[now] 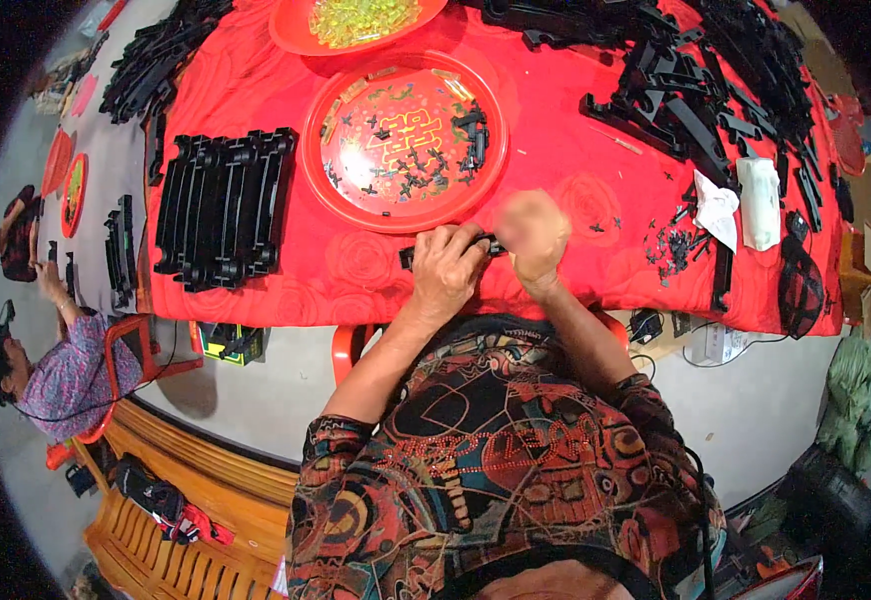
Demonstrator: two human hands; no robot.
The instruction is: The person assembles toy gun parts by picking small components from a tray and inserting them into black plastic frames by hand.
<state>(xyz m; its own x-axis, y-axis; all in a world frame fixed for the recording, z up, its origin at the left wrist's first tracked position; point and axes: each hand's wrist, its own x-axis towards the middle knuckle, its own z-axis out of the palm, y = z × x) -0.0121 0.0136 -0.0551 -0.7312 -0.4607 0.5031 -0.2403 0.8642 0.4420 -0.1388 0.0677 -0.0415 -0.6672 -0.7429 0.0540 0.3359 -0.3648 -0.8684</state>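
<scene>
In the head view we've got the left hand [448,266] at the near edge of the red tablecloth [566,130], fingers curled down and gripping a black plastic part [407,259]. That part sits on the near side of the round red tray [309,150]; one end pokes out left of the hand and a bit shows between the hands, but the middle's covered, so we can't make out its full shape. The right hand [538,235] is just beside its right end, so motion-blurred that we can't tell whether the fingers are pinching anything. Small black cross-shaped bits [422,180] are scattered in the tray, some lost against its printed pattern. Far off, the red bowl [284,30] of yellowish pieces [361,20] gets cut off by the frame. On the far right, the heap of black plastic parts [691,95] overlaps too much for us to count.
</scene>
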